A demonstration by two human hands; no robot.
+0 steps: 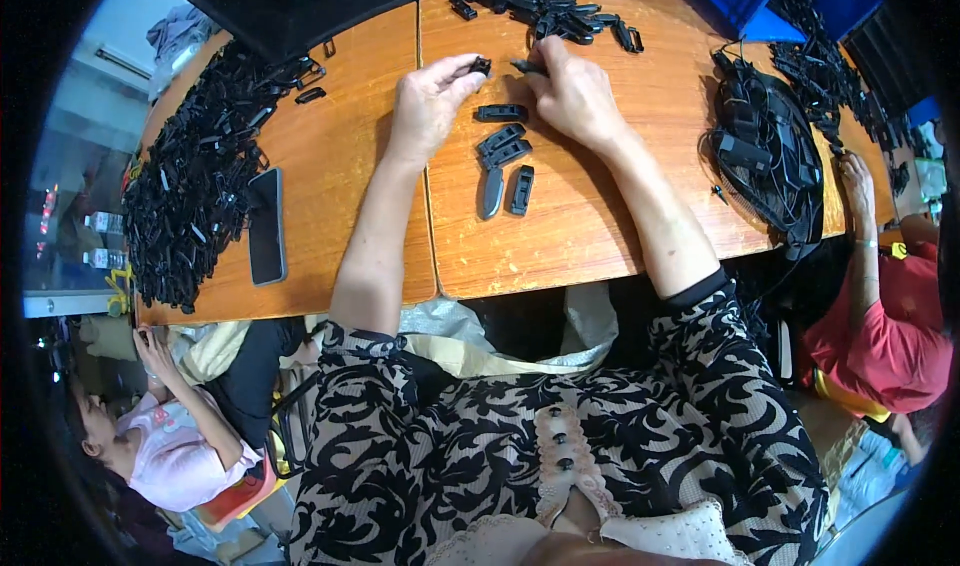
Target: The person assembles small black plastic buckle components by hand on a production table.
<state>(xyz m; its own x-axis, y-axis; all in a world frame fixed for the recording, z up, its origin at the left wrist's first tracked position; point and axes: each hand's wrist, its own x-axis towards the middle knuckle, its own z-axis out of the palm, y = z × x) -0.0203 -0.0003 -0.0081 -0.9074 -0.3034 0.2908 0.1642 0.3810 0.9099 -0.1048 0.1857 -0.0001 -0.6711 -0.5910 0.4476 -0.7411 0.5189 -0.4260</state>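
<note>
Over the wooden table (pixel 560 246), my left hand (pixel 425 111) pinches a small black plastic part (pixel 481 67) between thumb and fingertips. A short gap away, my right hand (pixel 578 96) is closed on a thin dark pointed piece (pixel 526 67), whose kind I cannot make out. Below the hands lie several oblong black plastic parts: one part (pixel 501 113) sits crosswise, two more (pixel 505 153) lie slanted side by side, and another (pixel 522 190) lies lengthwise. Beside that last one is a grey-bladed piece with a rounded end (pixel 493 194).
A large heap of black parts (pixel 200 181) covers the table's left side, near a phone (pixel 266 226). Another pile (pixel 545 11) lies at the back. A black mesh bag with cables (pixel 765 151) is at right. Two people sit nearby, one at each side; a co-worker's hand (pixel 857 184) touches the table.
</note>
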